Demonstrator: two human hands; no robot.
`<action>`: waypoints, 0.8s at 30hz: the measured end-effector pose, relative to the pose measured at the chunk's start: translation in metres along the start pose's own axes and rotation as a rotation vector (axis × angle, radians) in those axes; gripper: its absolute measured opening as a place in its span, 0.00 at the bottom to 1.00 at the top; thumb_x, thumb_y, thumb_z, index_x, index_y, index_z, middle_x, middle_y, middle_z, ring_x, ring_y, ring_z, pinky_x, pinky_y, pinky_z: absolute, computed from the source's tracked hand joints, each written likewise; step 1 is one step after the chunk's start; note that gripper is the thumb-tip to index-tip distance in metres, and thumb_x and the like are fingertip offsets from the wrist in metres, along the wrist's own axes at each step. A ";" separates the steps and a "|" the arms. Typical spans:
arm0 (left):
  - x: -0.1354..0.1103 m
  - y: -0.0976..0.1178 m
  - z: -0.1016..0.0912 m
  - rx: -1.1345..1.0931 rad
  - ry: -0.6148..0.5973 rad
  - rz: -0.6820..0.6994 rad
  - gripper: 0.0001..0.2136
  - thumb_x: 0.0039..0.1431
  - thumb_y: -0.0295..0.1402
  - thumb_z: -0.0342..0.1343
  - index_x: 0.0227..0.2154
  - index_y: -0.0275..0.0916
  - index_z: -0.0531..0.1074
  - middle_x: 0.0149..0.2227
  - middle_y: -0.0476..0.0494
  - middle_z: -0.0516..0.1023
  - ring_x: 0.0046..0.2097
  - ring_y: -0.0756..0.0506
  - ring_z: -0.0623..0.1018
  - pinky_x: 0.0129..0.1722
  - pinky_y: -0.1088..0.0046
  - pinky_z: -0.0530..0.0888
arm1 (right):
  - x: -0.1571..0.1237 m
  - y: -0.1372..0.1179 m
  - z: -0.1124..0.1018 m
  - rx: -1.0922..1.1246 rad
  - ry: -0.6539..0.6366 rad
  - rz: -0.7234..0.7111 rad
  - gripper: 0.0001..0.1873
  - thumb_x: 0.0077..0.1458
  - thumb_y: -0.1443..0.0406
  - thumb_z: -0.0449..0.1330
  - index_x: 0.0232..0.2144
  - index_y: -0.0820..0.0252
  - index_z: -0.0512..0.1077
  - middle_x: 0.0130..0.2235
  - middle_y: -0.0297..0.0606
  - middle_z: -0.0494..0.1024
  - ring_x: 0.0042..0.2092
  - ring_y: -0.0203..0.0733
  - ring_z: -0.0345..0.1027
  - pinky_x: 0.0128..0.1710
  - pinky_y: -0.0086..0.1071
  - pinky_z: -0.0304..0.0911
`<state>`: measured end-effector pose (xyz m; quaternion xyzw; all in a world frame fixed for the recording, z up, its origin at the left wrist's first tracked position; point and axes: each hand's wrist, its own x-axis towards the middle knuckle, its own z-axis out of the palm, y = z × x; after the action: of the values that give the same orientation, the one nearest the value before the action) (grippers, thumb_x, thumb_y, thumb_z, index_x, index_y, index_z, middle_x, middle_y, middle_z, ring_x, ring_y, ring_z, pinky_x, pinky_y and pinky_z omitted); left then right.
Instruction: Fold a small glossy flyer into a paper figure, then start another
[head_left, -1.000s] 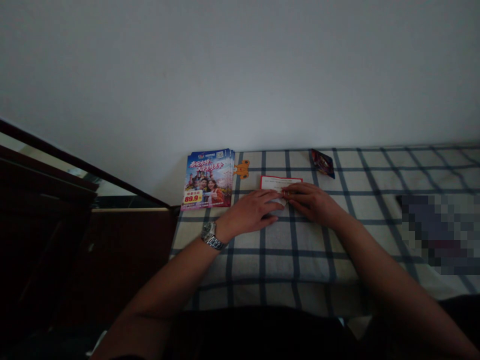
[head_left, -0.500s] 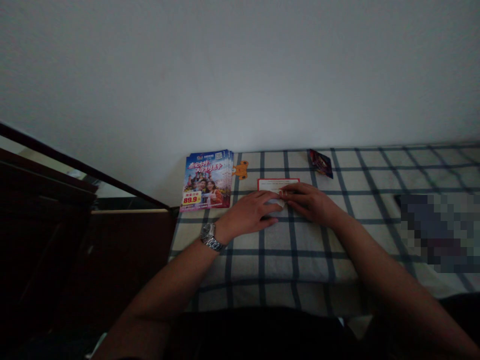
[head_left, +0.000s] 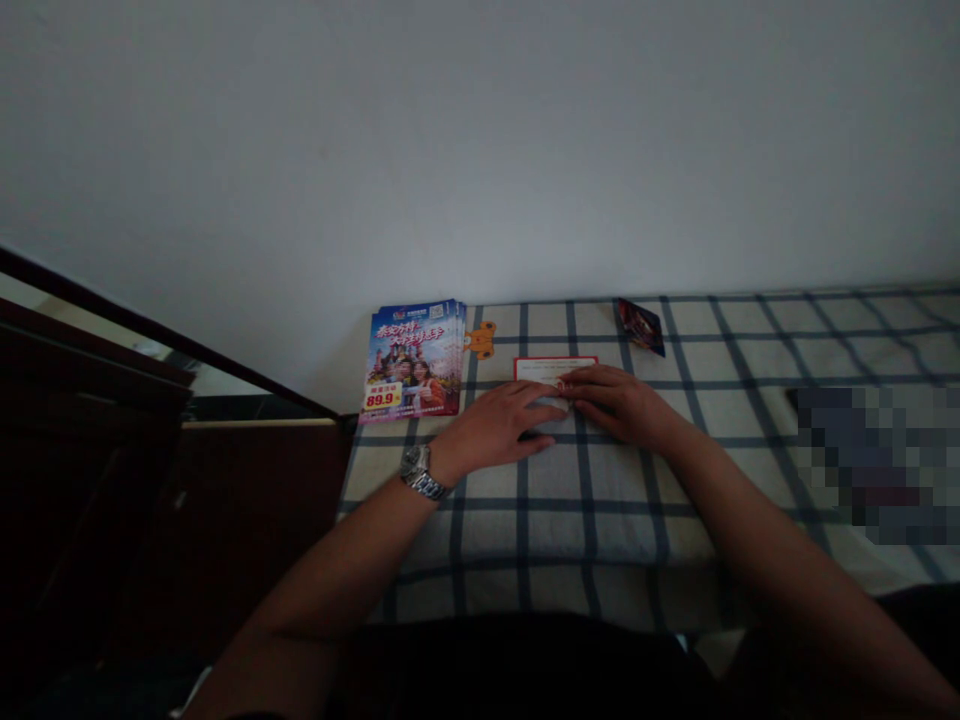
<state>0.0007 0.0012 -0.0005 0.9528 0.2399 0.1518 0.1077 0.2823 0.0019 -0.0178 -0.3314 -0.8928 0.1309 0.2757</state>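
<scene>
A white sheet with a red border and small print [head_left: 544, 367] lies on the checked cloth, its lower part hidden under my hands. My left hand [head_left: 502, 425], with a metal watch at the wrist, rests palm down over its near left part, fingers stretched and thumb apart. From the other side my right hand [head_left: 619, 402] bears on the sheet, fingers bent and pressed together around its near right part beside the left fingertips. To the left is a stack of printed flyers [head_left: 412, 365], the top one blue and pink. A small dark folded leaflet [head_left: 641, 327] lies farther right.
The checked cloth [head_left: 555, 530] covers the surface up to a white wall [head_left: 480, 150]. An orange bear figure [head_left: 481, 340] shows beside the flyers. A blurred-out dark object [head_left: 870, 460] lies at the right. Dark wooden furniture [head_left: 255, 510] stands left, below a dark rail.
Both hands stay on the sheet almost in the same place. The right fingers have shifted very slightly; nothing else has visibly moved.
</scene>
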 end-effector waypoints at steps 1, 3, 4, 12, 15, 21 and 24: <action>0.000 0.000 0.000 0.004 -0.002 -0.003 0.18 0.69 0.43 0.59 0.60 0.47 0.72 0.67 0.40 0.67 0.65 0.36 0.70 0.63 0.51 0.73 | 0.000 0.000 0.000 0.004 -0.001 0.001 0.18 0.69 0.65 0.58 0.58 0.52 0.77 0.58 0.45 0.80 0.60 0.52 0.74 0.62 0.54 0.70; 0.000 0.000 0.000 0.011 -0.007 -0.008 0.18 0.69 0.43 0.59 0.59 0.47 0.72 0.68 0.40 0.65 0.66 0.35 0.70 0.63 0.51 0.72 | 0.000 0.000 0.000 0.016 0.000 0.000 0.17 0.69 0.65 0.58 0.57 0.51 0.78 0.58 0.44 0.80 0.60 0.52 0.74 0.62 0.54 0.70; 0.000 0.000 0.000 0.011 -0.007 -0.009 0.18 0.69 0.43 0.59 0.59 0.47 0.72 0.69 0.40 0.65 0.66 0.35 0.69 0.63 0.51 0.72 | 0.001 -0.001 -0.001 0.021 0.002 0.000 0.17 0.69 0.65 0.58 0.56 0.51 0.78 0.58 0.44 0.80 0.60 0.52 0.75 0.62 0.54 0.70; 0.000 0.001 -0.001 -0.012 0.006 0.003 0.18 0.70 0.42 0.59 0.59 0.46 0.73 0.68 0.40 0.66 0.66 0.36 0.69 0.64 0.51 0.72 | 0.003 -0.004 0.000 -0.012 0.019 0.002 0.15 0.69 0.65 0.58 0.54 0.53 0.79 0.57 0.46 0.81 0.59 0.53 0.75 0.61 0.53 0.71; 0.000 0.002 -0.002 -0.023 0.006 0.000 0.18 0.69 0.43 0.59 0.59 0.47 0.73 0.69 0.40 0.66 0.67 0.36 0.68 0.64 0.50 0.71 | 0.003 -0.005 -0.001 0.002 0.020 0.004 0.16 0.68 0.66 0.59 0.55 0.51 0.79 0.57 0.45 0.81 0.59 0.53 0.75 0.62 0.53 0.70; 0.001 0.004 -0.003 -0.004 -0.007 -0.010 0.18 0.69 0.41 0.60 0.59 0.47 0.73 0.68 0.40 0.66 0.66 0.36 0.69 0.64 0.51 0.72 | 0.002 -0.003 0.001 0.017 0.015 -0.005 0.17 0.68 0.66 0.59 0.55 0.52 0.79 0.58 0.45 0.80 0.60 0.53 0.74 0.63 0.56 0.69; 0.001 0.004 -0.003 -0.003 0.000 -0.011 0.17 0.69 0.42 0.60 0.58 0.47 0.73 0.68 0.41 0.66 0.66 0.36 0.69 0.64 0.52 0.73 | 0.001 -0.001 0.001 0.008 0.014 -0.012 0.16 0.68 0.66 0.58 0.55 0.52 0.78 0.58 0.45 0.80 0.60 0.52 0.74 0.63 0.55 0.69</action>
<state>0.0022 -0.0014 0.0036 0.9513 0.2450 0.1514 0.1100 0.2799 0.0017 -0.0179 -0.3257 -0.8923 0.1307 0.2840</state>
